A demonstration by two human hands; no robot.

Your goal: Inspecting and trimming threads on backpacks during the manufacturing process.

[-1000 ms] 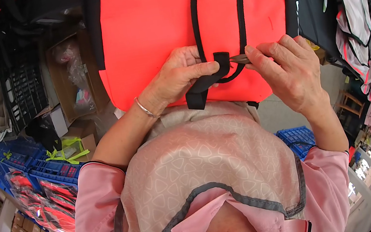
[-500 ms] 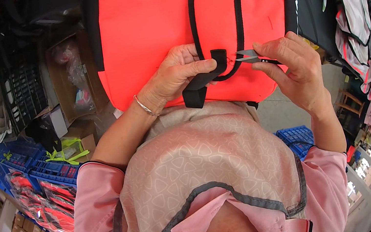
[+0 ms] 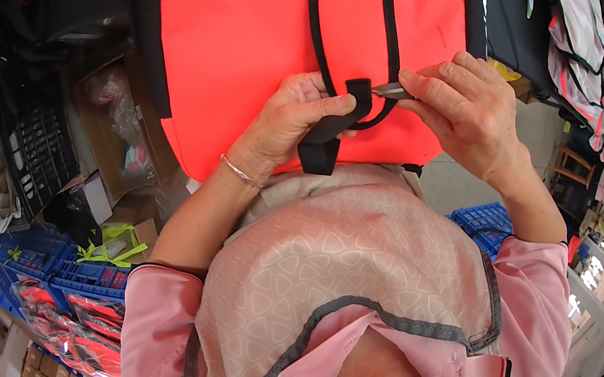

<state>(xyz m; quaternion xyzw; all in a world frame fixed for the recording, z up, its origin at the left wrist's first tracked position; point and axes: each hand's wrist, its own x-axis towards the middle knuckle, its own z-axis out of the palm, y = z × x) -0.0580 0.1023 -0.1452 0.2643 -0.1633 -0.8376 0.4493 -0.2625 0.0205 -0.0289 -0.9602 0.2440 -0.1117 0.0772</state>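
A bright orange life vest [image 3: 252, 44] with thin black piping lies spread in front of me. My left hand [image 3: 290, 122] pinches a wide black webbing strap [image 3: 326, 140] that folds up at the vest's lower edge. My right hand [image 3: 461, 108] grips a small metal tool [image 3: 388, 91], likely snips, with its tip against the strap's upright end and the piping loop. A thin bracelet circles my left wrist. A beige patterned apron over a pink shirt fills the lower picture.
Blue plastic crates [image 3: 50, 273] with orange packed goods stand at lower left, another blue crate [image 3: 486, 225] at right. Cardboard boxes [image 3: 122, 131] and a black crate [image 3: 41, 154] sit at upper left. Hanging vests [image 3: 596, 23] line the right side.
My left hand has drawn the strap slightly to the right, and my right hand has brought the tool's tip up to the strap end.
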